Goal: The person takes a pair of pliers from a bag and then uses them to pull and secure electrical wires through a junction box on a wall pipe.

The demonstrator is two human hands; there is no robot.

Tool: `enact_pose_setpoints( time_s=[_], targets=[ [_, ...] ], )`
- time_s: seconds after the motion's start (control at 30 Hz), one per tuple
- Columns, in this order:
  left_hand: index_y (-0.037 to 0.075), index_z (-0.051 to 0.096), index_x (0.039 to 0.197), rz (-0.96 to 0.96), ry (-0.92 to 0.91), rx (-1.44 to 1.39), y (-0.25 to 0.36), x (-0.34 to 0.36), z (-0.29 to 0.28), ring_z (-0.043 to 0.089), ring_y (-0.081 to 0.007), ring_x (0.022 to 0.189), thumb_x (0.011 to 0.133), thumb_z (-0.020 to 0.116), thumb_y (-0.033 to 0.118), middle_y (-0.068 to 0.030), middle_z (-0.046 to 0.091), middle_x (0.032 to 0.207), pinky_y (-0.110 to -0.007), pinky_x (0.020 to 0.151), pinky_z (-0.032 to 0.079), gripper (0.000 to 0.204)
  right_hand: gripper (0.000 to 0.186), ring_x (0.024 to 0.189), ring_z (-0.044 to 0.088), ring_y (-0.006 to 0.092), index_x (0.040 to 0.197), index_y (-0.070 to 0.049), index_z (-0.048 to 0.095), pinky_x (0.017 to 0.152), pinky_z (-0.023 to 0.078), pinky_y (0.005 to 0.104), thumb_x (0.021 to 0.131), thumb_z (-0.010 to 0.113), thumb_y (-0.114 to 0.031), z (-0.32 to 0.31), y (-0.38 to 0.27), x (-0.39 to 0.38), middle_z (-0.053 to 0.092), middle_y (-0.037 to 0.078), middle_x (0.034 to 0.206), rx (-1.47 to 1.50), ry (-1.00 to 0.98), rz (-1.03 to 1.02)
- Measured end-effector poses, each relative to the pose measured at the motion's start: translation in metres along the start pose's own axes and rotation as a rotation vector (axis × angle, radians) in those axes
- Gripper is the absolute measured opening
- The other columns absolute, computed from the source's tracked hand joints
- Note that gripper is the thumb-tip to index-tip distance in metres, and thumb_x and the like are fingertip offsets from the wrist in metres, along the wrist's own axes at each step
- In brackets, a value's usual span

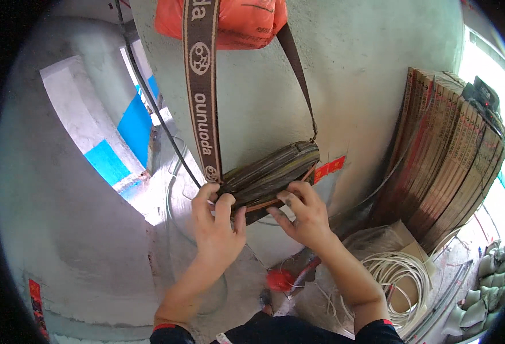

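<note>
Dark brown, elongated shoulder bag (pixel 278 166) hangs by its wide, patterned brown woven strap (pixel 200 86) before a greenish-grey wall (pixel 358 86). Your left hand (pixel 221 226) is clamped on its left end; your right hand (pixel 305 215) pinches its near edge. Contents hidden. Above, behind the strap, bulges an orange-red plastic bag (pixel 244 23), filling unclear. Coiled white cable (pixel 378 269) rests against brown cardboard (pixel 406 236), lower right.

Left sleeve (pixel 172 336): our short dark cloth, thin red edging (pixel 164 326)
Right sleeve (pixel 378 333): ours too, dark, red-edged
Torso garment (pixel 287 332): our dark cloth
</note>
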State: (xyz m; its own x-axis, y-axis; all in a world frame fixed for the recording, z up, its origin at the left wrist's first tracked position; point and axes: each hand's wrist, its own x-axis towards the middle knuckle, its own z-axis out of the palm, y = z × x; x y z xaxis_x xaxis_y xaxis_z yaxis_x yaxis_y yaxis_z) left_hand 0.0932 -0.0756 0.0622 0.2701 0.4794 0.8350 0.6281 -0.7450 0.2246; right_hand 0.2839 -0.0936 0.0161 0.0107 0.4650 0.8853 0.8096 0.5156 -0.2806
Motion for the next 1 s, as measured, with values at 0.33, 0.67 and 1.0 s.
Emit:
enact_pose_setpoints(
  time_s=[0.33,0.67,1.0],
  targets=[
    [0.003,0.056,0.091,0.099,0.14,-0.103,-0.012,-0.008,0.017,0.058,-0.0287,0.077,0.07,0.07,-0.009,-0.0128,0.059,0.091,-0.035,0.067,0.048,0.028,0.019,0.079,0.061,0.0315,0.082,-0.003,0.062,0.064,0.052,0.0415,0.078,0.069,-0.02,0.011,-0.055,0.016,0.054,0.012,0.093,-0.109,-0.163,0.366],
    [0.002,0.058,0.09,0.151,0.189,-0.155,-0.015,-0.009,0.019,0.06,-0.0264,0.078,0.073,0.07,-0.009,-0.0141,0.06,0.091,-0.031,0.067,0.05,0.024,0.013,0.08,0.06,0.0358,0.088,-0.004,0.063,0.065,0.051,0.0434,0.076,0.067,-0.01,0.027,-0.061,0.011,0.056,0.015,0.09,0.063,-0.107,0.483],
    [0.002,0.057,0.086,0.179,0.124,-0.187,-0.028,-0.006,0.018,0.057,-0.0275,0.078,0.07,0.061,-0.015,-0.013,0.056,0.095,-0.033,0.067,0.048,0.025,0.018,0.075,0.061,0.0342,0.084,-0.003,0.065,0.064,0.049,0.0417,0.079,0.072,-0.018,0.002,0.009,0.021,0.058,0.014,0.093,-0.364,0.116,0.366]
  ],
)
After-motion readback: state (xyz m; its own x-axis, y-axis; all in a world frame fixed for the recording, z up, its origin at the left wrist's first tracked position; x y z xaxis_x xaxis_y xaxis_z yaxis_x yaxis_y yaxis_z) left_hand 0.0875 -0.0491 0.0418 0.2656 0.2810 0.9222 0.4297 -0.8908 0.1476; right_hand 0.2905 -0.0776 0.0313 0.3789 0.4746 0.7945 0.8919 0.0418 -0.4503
